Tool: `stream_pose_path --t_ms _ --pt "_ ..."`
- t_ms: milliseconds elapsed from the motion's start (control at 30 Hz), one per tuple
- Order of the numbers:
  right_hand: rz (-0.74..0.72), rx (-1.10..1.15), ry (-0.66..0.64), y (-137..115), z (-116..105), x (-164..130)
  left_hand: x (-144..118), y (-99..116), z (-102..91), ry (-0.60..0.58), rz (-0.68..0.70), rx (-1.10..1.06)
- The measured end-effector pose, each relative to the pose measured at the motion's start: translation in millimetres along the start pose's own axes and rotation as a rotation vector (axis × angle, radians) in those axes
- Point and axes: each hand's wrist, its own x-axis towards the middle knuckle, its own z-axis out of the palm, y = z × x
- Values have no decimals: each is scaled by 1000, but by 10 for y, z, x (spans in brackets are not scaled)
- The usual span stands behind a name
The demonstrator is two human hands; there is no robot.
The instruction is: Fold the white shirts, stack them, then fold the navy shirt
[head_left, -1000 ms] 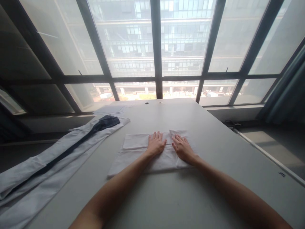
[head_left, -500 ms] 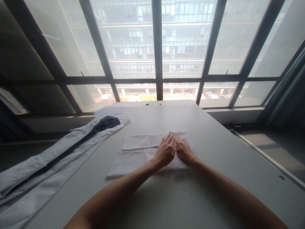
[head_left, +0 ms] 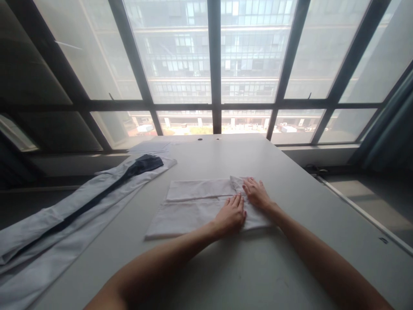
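A white cloth (head_left: 187, 217) lies folded on the white table in front of me, with a seam or fold line running across it. Its right part is folded over, and the flap's edge shows between my hands. My left hand (head_left: 231, 214) rests flat on the cloth near its front edge, fingers stretched out. Farther back and to the right, my right hand (head_left: 257, 192) presses on the folded-over part, its fingers extended. Neither hand grips anything. Part of the flap is hidden beneath the hands.
Along the left side of the table (head_left: 206, 157) lie long pale cloths (head_left: 45, 221) with a dark blue strip of fabric (head_left: 106, 193) on top. Thin pale sheets (head_left: 150, 147) lie at the far left corner. Large windows (head_left: 180, 56) stand beyond the table.
My hands have moved apart. The left hand slid toward me along the cloth, while the right shifted slightly right and away. More of the folded flap shows.
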Motion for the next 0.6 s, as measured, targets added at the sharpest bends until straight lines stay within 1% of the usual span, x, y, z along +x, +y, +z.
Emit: stream_pose_path --t_ms 67,100,167,233,267,333,400,467,533,567,600 --pt "-73 24 24 -72 3 -1 4 14 -24 -5 -2 -12" --pt "-113 46 5 -104 9 0 5 19 -35 -4 0 -19" --pt "-165 81 -76 -150 32 2 3 30 -47 3 2 -33" --pt "-170 97 -141 -162 66 11 -4 41 -42 11 4 -47" --pt "-166 108 -150 -157 84 18 -6 44 -37 11 4 -53" --pt "-154 144 -110 -136 119 33 -1 30 -38 11 -1 -61" --pt "-147 169 -21 -116 146 44 37 -37 -84 6 9 -66" --pt "-132 174 68 -106 168 44 127 -172 -192 -25 42 -96" --pt "-105 186 119 -99 186 38 269 -356 -339 -63 76 -143" --pt "-87 197 138 -95 195 34 353 -453 -407 -54 73 -152" --pt "-68 211 156 -91 203 30 439 -545 -459 -21 53 -142"
